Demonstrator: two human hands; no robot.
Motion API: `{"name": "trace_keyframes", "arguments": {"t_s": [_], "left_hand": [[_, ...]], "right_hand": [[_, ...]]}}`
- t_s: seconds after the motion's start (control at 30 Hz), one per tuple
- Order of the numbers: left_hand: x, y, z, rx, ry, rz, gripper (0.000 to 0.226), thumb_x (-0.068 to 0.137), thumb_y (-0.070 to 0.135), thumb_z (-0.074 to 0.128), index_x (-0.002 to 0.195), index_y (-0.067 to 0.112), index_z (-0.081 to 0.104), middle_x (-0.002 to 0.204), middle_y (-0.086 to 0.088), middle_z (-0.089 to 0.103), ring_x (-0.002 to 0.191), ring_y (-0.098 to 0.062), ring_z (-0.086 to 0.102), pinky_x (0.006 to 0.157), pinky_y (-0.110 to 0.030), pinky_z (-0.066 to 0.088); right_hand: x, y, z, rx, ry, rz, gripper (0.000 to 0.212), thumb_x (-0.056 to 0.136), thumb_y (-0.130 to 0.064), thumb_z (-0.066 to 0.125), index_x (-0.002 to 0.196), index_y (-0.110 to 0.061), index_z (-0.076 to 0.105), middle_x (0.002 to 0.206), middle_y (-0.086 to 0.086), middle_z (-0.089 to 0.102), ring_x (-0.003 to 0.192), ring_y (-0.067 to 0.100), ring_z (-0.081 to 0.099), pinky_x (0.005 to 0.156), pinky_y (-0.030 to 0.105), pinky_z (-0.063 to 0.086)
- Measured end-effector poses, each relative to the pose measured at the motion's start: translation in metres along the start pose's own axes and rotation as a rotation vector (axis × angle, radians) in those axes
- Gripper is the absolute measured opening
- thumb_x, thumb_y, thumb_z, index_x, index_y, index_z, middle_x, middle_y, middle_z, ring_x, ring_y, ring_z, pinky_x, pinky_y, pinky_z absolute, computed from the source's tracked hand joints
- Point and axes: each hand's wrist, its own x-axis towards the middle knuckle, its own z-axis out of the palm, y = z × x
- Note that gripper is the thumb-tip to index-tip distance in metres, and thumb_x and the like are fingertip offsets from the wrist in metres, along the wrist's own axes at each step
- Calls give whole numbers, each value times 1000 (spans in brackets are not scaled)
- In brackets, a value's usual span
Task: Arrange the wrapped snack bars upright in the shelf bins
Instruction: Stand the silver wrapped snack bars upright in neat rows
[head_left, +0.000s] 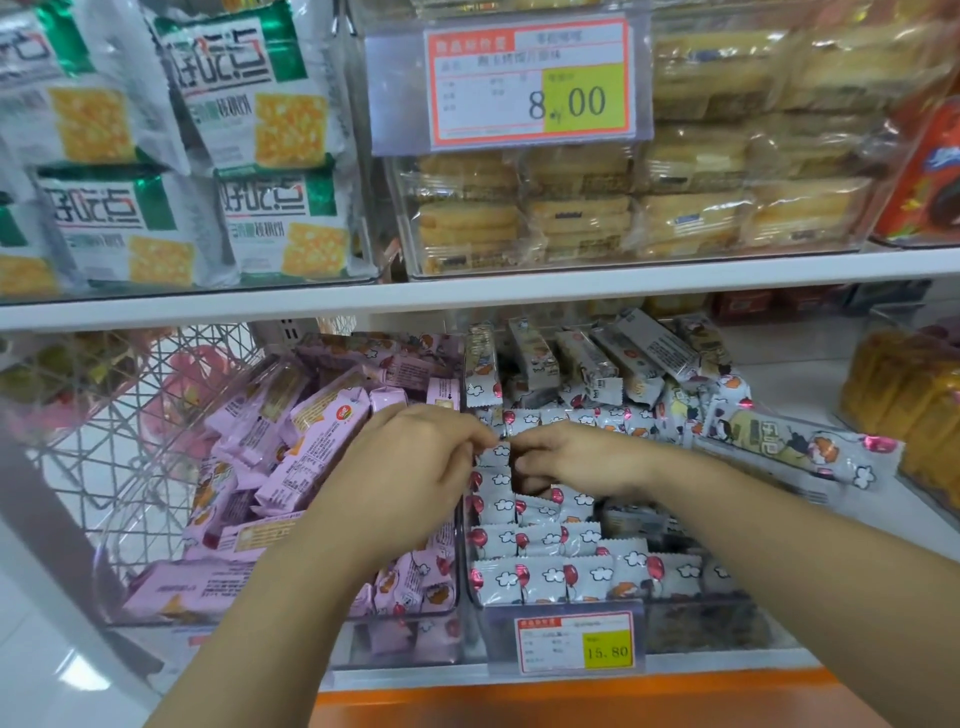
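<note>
The person's two forearms came in from below, and the left hand and right hand were fingertip to fingertip over the right bin. Both had their fingers curled in a narrow pinch. As far as I could tell, each nipped the crimped top edge of one white bar standing near that bin's left wall, midway back.

Above them ran the shelf board. The left bin, just beside the right one, held pink bars heaped at every angle. In the right bin the white bars stood upright in tidy rows at the front, while those at the back leaned or lay loose. One long bar lay flat at the bin's right side, seemingly on its rim. A price tag hung on the front.

These bars looked light, with slick, crinkly film over a stiff but probably crumbly core, so squeezing the middle could break one. I judged the flat sealed end the safest place to grip. The narrow sides, low down, would also do for sliding each bar between its neighbours.
</note>
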Motion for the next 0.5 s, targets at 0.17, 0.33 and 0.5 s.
{"name": "trace_keyframes", "arguments": {"t_s": [0.17, 0.33, 0.5], "left_hand": [[0, 1, 0, 18, -17, -6, 30, 96, 22, 42, 115, 34, 62, 117, 17, 62, 114, -7, 50, 105, -33, 34], [-1, 2, -1, 4, -12, -20, 30, 95, 21, 43, 113, 33, 63, 114, 16, 63, 110, -9, 53, 102, -34, 38], [-4, 6, -4, 18, -12, -23, 31, 95, 20, 43, 116, 32, 62, 116, 14, 63, 111, -10, 52, 101, -30, 37]], "right_hand": [[-27, -1, -27, -46, 147, 13, 36, 99, -22, 46, 134, -19, 48, 126, 0, 61, 110, 16, 60, 99, 33, 48], [-46, -5, -39, -512, 137, 19, 32, 92, -15, 58, 124, -17, 59, 123, -2, 62, 106, 10, 59, 97, 25, 46], [-38, 7, -35, -721, 100, 139, 42, 86, -13, 66, 126, -15, 56, 124, 2, 59, 108, 18, 57, 93, 29, 48]]}}
